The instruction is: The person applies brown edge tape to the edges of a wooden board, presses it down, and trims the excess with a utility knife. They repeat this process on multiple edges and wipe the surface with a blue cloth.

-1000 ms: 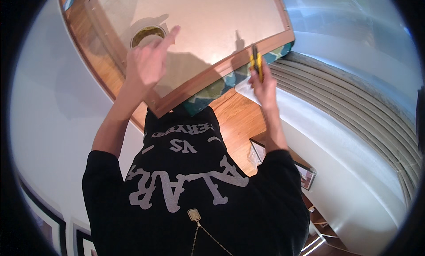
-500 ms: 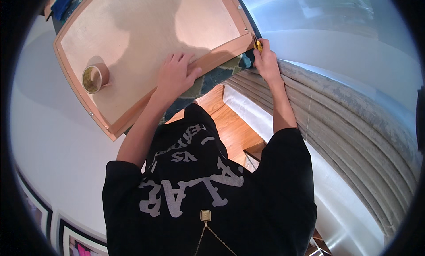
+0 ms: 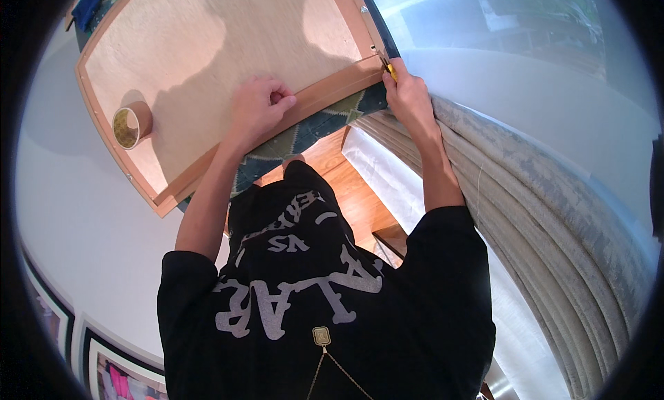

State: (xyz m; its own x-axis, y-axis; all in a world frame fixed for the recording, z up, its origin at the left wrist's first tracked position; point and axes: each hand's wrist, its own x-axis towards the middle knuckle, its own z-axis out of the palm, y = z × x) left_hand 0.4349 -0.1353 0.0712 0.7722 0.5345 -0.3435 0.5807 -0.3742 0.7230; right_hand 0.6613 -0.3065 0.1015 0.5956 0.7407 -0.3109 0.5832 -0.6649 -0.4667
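A large pale panel (image 3: 187, 61) with a tan border (image 3: 325, 87) lies before me on dark patterned fabric (image 3: 315, 126). At the panel's near right corner, my right hand (image 3: 409, 95) grips a yellow-handled tool (image 3: 392, 71). Its thin metal end points at the border; its exact kind is unclear. Resting above the near border, my left hand (image 3: 257, 109) has curled fingers, with the thumb close to the index finger. Anything between them is hidden. To the left, a brown tape roll (image 3: 143, 117) stands on the panel, its round opening facing left.
Grey pleated curtains (image 3: 526, 213) hang along the right, beside a pale glossy surface (image 3: 470, 61). Blue cloth (image 3: 88, 9) lies at the far left corner. Picture frames (image 3: 90, 351) are at the lower left. Wooden floor (image 3: 349, 185) shows below the panel.
My left hand's fingers, spread on the panel before, have curled in, and the hand has shifted slightly left. The whole scene has slid a little left. The right hand keeps its tool at the corner.
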